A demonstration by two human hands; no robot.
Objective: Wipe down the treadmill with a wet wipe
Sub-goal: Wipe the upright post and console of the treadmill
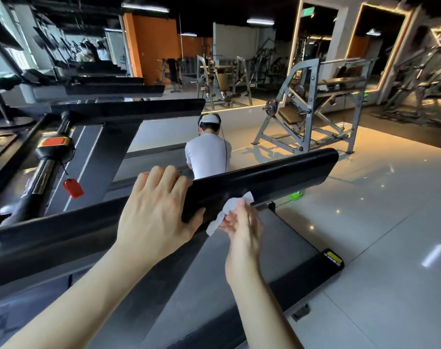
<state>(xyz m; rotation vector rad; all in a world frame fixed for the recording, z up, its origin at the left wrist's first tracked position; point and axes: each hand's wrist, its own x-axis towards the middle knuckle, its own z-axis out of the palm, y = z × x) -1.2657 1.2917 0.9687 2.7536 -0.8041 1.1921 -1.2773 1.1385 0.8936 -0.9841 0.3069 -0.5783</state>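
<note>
The wet wipe (pixel 229 212) is crumpled in my right hand (pixel 242 230), pinched between my fingertips and pressed against the underside and near face of the treadmill's black side handrail (pixel 264 177). My left hand (pixel 155 210) sits just beside it on the same rail, fingers draped over the top and thumb hooked underneath, gripping it to steady myself. The rail runs away from me toward its rounded far end, and I judge that stretch beyond the wipe is not yet covered, though I can't tell wet from dry on the glossy black surface. Below my arms lies the grey running belt (pixel 214 278), and to my left the centre bar with its red safety clip (pixel 73 188) and orange stop button (pixel 53 141); nothing shows whether those have been wiped, so I take most of the job as left. Further off, a person in a white shirt (pixel 207 157) crouches on the tiled floor (pixel 378 210).
</note>
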